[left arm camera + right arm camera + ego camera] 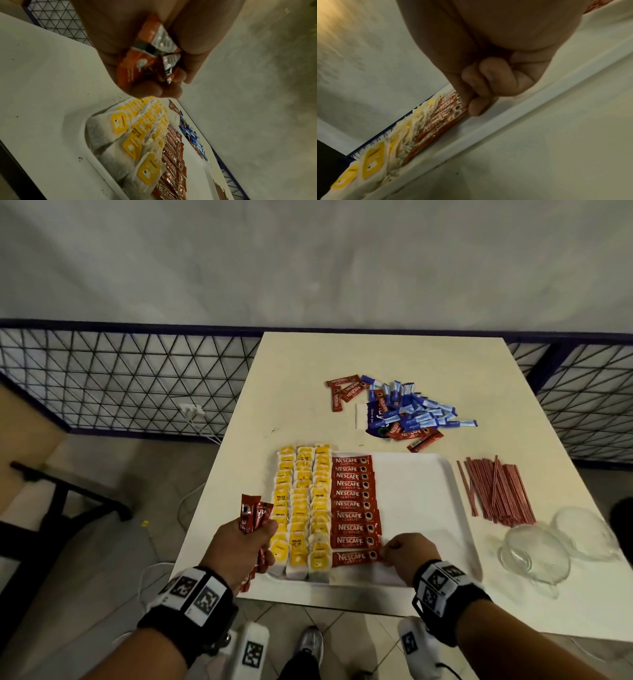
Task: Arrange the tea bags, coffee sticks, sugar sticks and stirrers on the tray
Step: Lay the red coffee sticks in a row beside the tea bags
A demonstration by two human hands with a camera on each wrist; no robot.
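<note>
A: Where's the left hand [239,546]?
B: At seven o'clock off the tray [421,491], its fingers [145,89] curled tight round a bunch of coffee sticks [251,513].
A: The right hand [409,556]?
B: At six o'clock on the tray, thumb and forefinger pinching the end of the nearest stick [356,557] in the coffee column [354,501].
A: And the rest?
B: Tea bags [303,508] fill the tray's nine o'clock side. A loose pile of sugar sticks [414,412] lies on the table [291,392] at twelve, stirrers [493,491] and two glass cups [561,546] at three.
</note>
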